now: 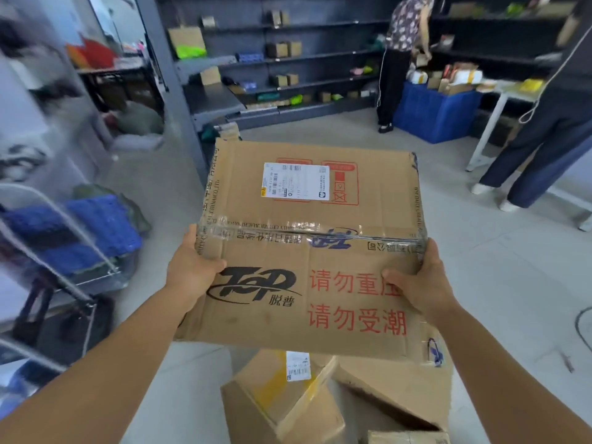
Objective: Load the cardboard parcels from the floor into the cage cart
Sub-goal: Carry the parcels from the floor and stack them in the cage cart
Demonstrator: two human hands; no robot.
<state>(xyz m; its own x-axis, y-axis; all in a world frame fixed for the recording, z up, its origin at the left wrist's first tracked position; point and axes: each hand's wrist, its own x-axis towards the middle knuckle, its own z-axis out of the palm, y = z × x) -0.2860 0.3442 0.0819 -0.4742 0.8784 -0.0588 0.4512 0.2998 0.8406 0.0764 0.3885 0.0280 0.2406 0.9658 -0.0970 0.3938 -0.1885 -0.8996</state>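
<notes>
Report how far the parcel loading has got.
Done: cannot tell; the cage cart at the left is blurred and its load is unclear. In hand: the left hand and right hand hold a large cardboard box in the air. Left: several smaller parcels lie on the floor below it.

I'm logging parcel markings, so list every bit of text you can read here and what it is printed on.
"TOP" and "脱普": black logo on the held carton, near the left hand.
"请勿重压": red print, partly under the right hand.
"请勿受潮": red print just below.
White shipping label: too small to read.
Print under the tape seam: upside down, blurred.
Floor parcel's label: unreadable.
</notes>
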